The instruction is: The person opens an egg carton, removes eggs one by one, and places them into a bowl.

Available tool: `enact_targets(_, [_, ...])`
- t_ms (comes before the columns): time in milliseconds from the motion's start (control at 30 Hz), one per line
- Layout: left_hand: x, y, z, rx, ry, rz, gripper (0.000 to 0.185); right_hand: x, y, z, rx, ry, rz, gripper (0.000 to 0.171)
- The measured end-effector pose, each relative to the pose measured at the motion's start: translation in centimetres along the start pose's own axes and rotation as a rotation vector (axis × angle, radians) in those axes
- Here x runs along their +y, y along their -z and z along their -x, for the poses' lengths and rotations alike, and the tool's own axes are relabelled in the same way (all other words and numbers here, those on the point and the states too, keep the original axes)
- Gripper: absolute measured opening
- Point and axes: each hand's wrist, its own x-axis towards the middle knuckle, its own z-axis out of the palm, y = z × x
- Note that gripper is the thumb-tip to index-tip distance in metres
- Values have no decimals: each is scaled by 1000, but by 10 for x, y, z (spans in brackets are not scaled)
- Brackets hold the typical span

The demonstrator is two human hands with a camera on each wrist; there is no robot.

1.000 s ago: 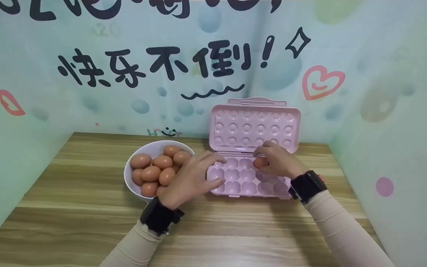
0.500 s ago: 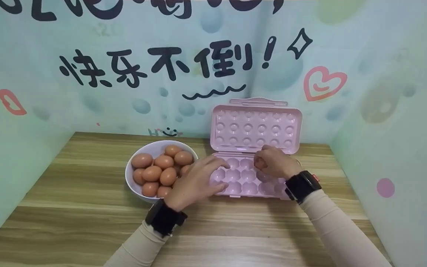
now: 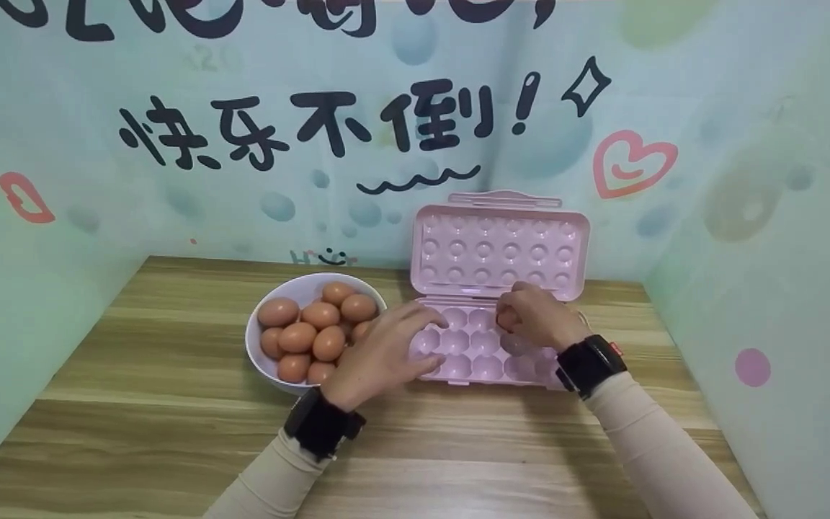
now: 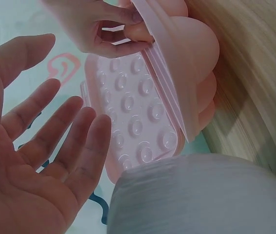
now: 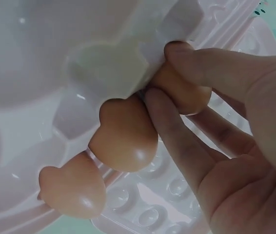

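Observation:
My right hand [image 3: 541, 317] is over the back row of the pink egg box [image 3: 487, 367]. Thumb and fingers pinch a brown egg [image 5: 182, 92], its lower end in a hollow of that row. Beside it, two more eggs, a nearer one [image 5: 128, 139] and a farther one [image 5: 77, 187], sit in hollows; the head view hides them behind the hand. Spread and holding nothing, my left hand [image 3: 379, 353] hovers between the white bowl [image 3: 251, 346] and the box's left end. Several brown eggs [image 3: 297, 336] are heaped in the bowl, some hidden by that hand.
The raised lid [image 3: 498, 249] of the box leans back near the printed wall cloth [image 3: 242, 209]. All stands on a wood-grain table [image 3: 170, 425], with cloth walls on both sides.
My right hand has drawn in slightly and curled more over the egg, lowering it into the back row. The left hand has shifted slightly right, still spread. Bowl and box stay put.

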Motion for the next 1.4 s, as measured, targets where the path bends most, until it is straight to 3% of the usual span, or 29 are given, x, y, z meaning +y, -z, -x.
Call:
enact_targets(267, [-1, -1, -1, 80, -69, 14, 39, -5, 10, 10, 178, 110, 21, 20])
enact_targets(533, [0, -1, -3, 102, -61, 8, 38, -23, 18, 27, 309, 91, -86, 24])
enact_targets(833, [2, -3, -5, 115, -97, 12, 43, -52, 25, 46, 303, -15, -420, 33])
enact_targets(1100, [7, -8, -6, 124, -166, 87, 49, -76, 18, 60, 279, -66, -626, 35])
enact_targets(1233, [12, -11, -6, 136, -198, 109, 49, -85, 12, 63, 256, -48, -698, 34])
enact_targets(1400, [17, -14, -4, 138, -218, 125, 47, -91, 3, 65, 246, -19, -712, 35])
